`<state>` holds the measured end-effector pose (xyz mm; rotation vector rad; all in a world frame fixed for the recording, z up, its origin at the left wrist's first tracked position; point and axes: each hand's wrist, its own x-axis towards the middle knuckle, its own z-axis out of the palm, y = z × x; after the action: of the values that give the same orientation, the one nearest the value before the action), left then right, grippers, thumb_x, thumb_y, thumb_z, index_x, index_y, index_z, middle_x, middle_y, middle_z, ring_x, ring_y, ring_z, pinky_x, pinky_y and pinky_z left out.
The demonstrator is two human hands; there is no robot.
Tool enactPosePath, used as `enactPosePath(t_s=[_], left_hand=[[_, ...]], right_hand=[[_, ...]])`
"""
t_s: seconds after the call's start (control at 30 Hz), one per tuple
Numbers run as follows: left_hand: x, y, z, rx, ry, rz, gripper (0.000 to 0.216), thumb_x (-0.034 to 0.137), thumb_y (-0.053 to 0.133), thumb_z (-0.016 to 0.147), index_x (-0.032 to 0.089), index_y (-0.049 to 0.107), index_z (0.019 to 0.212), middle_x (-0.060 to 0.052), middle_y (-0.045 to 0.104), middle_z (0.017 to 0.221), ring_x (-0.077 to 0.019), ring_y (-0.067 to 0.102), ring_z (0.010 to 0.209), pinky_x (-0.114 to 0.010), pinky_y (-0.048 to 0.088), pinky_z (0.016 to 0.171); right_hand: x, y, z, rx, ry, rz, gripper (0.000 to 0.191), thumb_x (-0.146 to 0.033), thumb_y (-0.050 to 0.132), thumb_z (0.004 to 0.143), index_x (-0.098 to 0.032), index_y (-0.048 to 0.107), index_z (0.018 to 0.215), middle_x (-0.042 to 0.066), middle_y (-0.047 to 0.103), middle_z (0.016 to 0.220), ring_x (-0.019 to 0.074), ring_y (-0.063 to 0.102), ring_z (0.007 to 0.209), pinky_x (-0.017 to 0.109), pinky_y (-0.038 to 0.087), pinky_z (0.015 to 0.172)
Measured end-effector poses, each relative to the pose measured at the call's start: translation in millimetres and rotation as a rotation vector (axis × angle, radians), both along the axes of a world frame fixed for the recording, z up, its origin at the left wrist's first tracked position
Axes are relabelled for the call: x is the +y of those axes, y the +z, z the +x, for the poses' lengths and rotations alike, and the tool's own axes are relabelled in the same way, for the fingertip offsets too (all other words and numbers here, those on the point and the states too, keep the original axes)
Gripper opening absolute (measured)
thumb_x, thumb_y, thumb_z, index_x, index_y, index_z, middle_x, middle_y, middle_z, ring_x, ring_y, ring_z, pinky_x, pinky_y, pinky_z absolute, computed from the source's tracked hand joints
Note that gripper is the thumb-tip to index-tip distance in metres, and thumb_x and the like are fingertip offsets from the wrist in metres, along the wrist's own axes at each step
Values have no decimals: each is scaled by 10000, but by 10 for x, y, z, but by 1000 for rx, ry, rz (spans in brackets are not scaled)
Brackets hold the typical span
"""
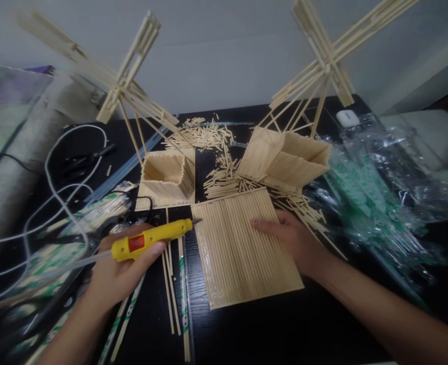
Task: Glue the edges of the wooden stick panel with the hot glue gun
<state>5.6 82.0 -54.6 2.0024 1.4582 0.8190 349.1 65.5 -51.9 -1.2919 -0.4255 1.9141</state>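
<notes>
My left hand [123, 268] is wrapped round a yellow hot glue gun [151, 239]. Its metal nozzle points right, at the upper left edge of a square wooden stick panel [243, 248]; whether it touches cannot be told. A clear glue stick [83, 262] juts from the gun's rear. My right hand [290, 238] grips the panel by its right edge, thumb on top and the other fingers mostly hidden beneath. The panel is tilted, made of thin sticks side by side, and a glossy patch shows along its left side.
Two windmill-like stick models stand behind, one with a box [163, 172] on a base, the other with a slanted box [285, 157]. Cut stick pieces [204, 137] lie between them. A white cable [49, 172] loops at left. Plastic wrappers [376, 192] heap at right; long sticks [173, 294] lie in front.
</notes>
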Motion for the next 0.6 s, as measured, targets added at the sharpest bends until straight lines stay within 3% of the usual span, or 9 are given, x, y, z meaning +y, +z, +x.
enactPosePath(t_s=[0.27, 0.6], left_hand=[[26, 31, 38, 17, -68, 82, 471, 521, 711, 1066, 235, 721, 691, 9, 687, 600, -170, 646, 491, -283, 496, 498], [-17, -70, -102, 79, 47, 23, 501, 644, 706, 1024, 237, 771, 739, -12, 754, 665, -189, 688, 523, -292, 538, 507]], right_hand=[[14, 24, 6, -25, 43, -4, 387, -438, 1142, 567, -214, 878, 740, 15, 810, 741, 186, 743, 671, 296, 582, 649], [-13, 19, 22, -29, 78, 7, 370, -431, 1136, 583, -212, 890, 753, 26, 823, 752, 198, 759, 704, 297, 568, 663]])
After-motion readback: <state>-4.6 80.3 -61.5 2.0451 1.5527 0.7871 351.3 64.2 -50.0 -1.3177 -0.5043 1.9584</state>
